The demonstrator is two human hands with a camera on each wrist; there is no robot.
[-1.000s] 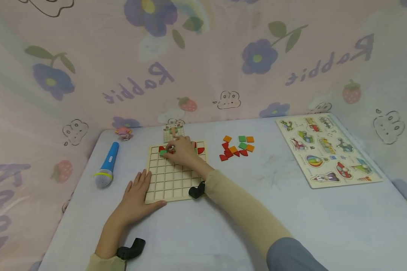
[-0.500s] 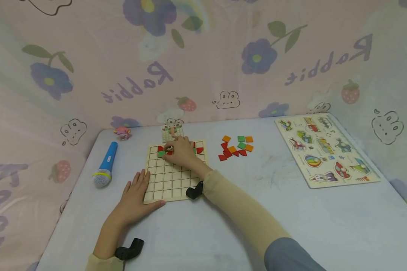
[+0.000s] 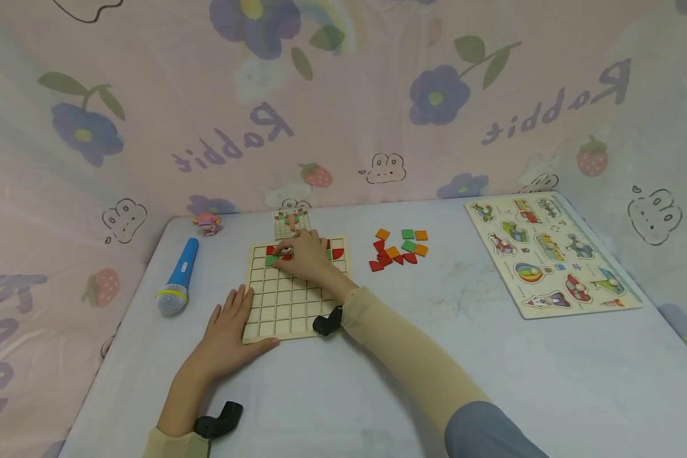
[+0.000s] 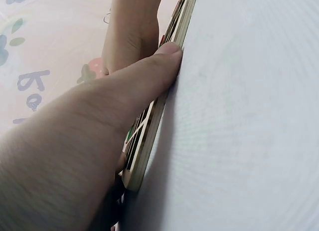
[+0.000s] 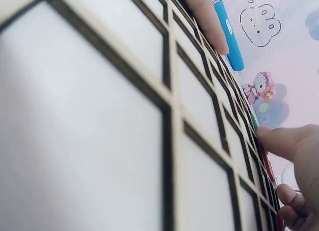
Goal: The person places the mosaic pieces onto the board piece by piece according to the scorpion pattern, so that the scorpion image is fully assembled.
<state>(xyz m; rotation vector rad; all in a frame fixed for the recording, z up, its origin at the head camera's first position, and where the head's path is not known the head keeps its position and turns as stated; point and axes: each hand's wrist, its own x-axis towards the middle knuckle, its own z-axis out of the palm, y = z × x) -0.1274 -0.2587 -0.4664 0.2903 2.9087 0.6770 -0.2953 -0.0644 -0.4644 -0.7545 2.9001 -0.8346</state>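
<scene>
A wooden grid board lies flat on the table, with red and green pieces in its far rows. My left hand rests with straight fingers along the board's left edge; the thumb lies at the near edge. Over the far left of the grid, my right hand pinches a green square tile at a cell. In the right wrist view, the thumb touches the green tile at the board's far side. Part of the far rows is hidden under the right hand. A small pattern card lies behind the board.
Loose red pieces, orange tiles and green tiles lie right of the board. A blue toy microphone and pink figurine are at left. A picture puzzle board lies at far right.
The green tile has gone from slightly tilted to flatter in its cell under my right fingers. My left hand stays in place on the board.
</scene>
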